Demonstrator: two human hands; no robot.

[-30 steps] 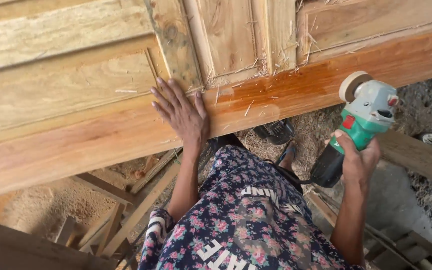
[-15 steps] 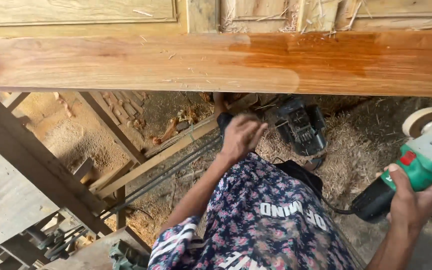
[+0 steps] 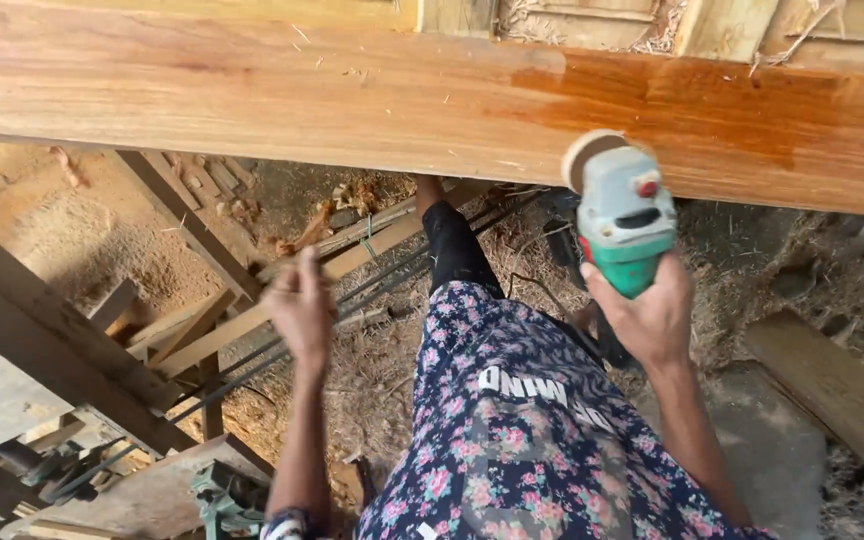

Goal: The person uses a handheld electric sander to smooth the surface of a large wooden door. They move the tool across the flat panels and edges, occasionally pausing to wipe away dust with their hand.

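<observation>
Left hand (image 3: 300, 305) raised in mid-air on a bent bare forearm, fingers loosely curled and blurred, holding nothing; right hand (image 3: 647, 315) extended forward, fingers wrapped tightly in a firm grasp.

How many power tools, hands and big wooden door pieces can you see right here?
Power tools: 1, the green and grey sander, held in the right hand.
Hands: 2, counting the empty left hand.
Wooden door pieces: 1, the long door rail.
Total: 4.
</observation>
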